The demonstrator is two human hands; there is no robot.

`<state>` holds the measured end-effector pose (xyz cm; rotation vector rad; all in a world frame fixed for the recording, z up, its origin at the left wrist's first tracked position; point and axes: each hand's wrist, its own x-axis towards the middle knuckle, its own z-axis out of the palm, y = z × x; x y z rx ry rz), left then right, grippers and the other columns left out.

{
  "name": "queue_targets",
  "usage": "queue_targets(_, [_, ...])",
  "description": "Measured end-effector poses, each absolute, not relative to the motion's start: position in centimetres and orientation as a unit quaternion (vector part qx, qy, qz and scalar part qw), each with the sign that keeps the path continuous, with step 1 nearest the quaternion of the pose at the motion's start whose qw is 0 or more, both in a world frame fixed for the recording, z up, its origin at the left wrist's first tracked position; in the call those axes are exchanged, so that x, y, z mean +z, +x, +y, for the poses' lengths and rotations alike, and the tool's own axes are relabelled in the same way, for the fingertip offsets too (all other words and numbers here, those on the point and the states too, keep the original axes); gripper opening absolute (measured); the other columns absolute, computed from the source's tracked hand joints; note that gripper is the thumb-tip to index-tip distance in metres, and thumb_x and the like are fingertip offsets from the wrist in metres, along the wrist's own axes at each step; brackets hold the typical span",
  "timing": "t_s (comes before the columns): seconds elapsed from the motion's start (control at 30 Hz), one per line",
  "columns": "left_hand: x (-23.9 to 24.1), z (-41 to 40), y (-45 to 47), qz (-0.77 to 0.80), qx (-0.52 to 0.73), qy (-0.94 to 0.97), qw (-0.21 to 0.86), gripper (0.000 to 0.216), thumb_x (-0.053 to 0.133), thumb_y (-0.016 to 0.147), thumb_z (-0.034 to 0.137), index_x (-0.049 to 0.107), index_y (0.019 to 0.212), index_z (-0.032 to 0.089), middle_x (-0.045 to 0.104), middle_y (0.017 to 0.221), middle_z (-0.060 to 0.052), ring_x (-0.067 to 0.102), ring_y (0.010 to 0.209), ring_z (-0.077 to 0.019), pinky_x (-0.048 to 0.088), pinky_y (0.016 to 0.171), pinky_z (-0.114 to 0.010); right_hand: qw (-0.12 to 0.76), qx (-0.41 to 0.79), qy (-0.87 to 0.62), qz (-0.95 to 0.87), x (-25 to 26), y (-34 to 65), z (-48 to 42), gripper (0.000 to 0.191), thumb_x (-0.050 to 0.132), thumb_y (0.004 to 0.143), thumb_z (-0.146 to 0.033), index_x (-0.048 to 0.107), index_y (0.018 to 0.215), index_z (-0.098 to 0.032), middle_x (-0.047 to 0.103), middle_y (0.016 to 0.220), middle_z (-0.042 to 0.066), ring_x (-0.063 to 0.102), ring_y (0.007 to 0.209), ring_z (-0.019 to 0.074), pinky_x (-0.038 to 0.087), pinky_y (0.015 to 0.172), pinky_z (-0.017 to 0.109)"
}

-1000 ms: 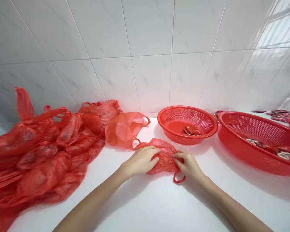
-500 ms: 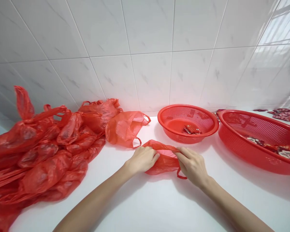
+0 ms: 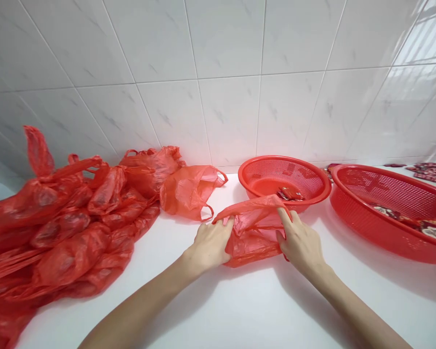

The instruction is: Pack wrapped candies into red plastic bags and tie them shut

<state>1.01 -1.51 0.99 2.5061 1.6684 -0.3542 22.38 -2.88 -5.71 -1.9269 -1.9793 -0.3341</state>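
A thin red plastic bag (image 3: 256, 242) is stretched between my two hands over the white table, its mouth spread wide and facing up towards me. My left hand (image 3: 210, 242) grips the bag's left edge, with fingertips at the rim and the thumb low on the near side. On the other edge, my right hand (image 3: 301, 238) holds the rim, fingers inside the opening. Behind the bag stands a round red plastic basket (image 3: 249, 193) with a few small dark red packets (image 3: 290, 194) in it; the bag's far rim overlaps its front in view.
Filled red bags (image 3: 72, 242) are heaped at the left. Another flattened red bag (image 3: 185, 191) lies beside them. A larger red basket (image 3: 370, 228) with packets (image 3: 417, 224) stands at the right, with more packets (image 3: 428, 170) behind it. A tiled wall (image 3: 228, 116) borders the table.
The bag's mouth has been pulled wider and its far rim raised. My right hand has shifted a little to the right, and my left hand's fingers have spread.
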Motion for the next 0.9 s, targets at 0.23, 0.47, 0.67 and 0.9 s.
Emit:
queue_targets(0.23, [1.8, 0.0, -0.5, 0.563, -0.154, 0.81, 0.062, 0.034, 0.064, 0.07, 0.017, 0.062, 0.105, 0.019, 0.072, 0.099, -0.009, 0.07, 0.093, -0.0316, 0.049, 0.069, -0.035, 0.254, 0.023, -0.67, -0.697, -5.7, 24.3, -2.3, 0.046, 0.045, 0.076, -0.006, 0.069, 0.114, -0.019, 0.071, 0.101, 0.009, 0.066, 0.073, 0.02, 0.037, 0.055, 0.027])
queue_targets(0.47, [2.8, 0.4, -2.9, 0.476, -0.135, 0.857, 0.143, 0.061, 0.059, 0.063, 0.015, 0.066, 0.122, 0.029, 0.072, 0.098, -0.004, 0.067, 0.096, -0.0302, 0.047, 0.064, -0.031, 0.407, 0.411, -0.552, -0.6, -5.5, 26.0, -1.0, 0.043, 0.05, 0.059, -0.017, 0.076, 0.094, -0.018, 0.075, 0.095, 0.009, 0.069, 0.09, 0.0233, 0.054, 0.076, 0.031])
queue_targets(0.67, [3.4, 0.1, -3.1, 0.413, -0.057, 0.882, 0.219, 0.082, 0.054, 0.067, 0.009, 0.055, 0.144, 0.037, 0.066, 0.133, 0.003, 0.061, 0.117, -0.0249, 0.051, 0.088, -0.03, 0.436, 0.585, -0.527, -0.436, -4.9, 27.0, -0.5, 0.027, 0.067, 0.064, -0.031, 0.075, 0.082, -0.013, 0.048, 0.048, -0.006, 0.032, 0.039, 0.0052, 0.025, 0.04, 0.02])
queue_targets(0.9, [3.4, 0.6, -2.9, 0.43, -0.034, 0.885, 0.177, 0.077, 0.061, 0.07, 0.017, 0.052, 0.145, 0.034, 0.045, 0.156, -0.003, 0.055, 0.129, -0.0285, 0.046, 0.103, -0.037, 0.436, 0.601, -0.53, -0.41, -4.8, 28.0, -0.2, 0.05, 0.065, 0.051, -0.014, 0.075, 0.1, -0.017, 0.073, 0.08, 0.004, 0.062, 0.064, 0.0146, 0.053, 0.061, 0.028])
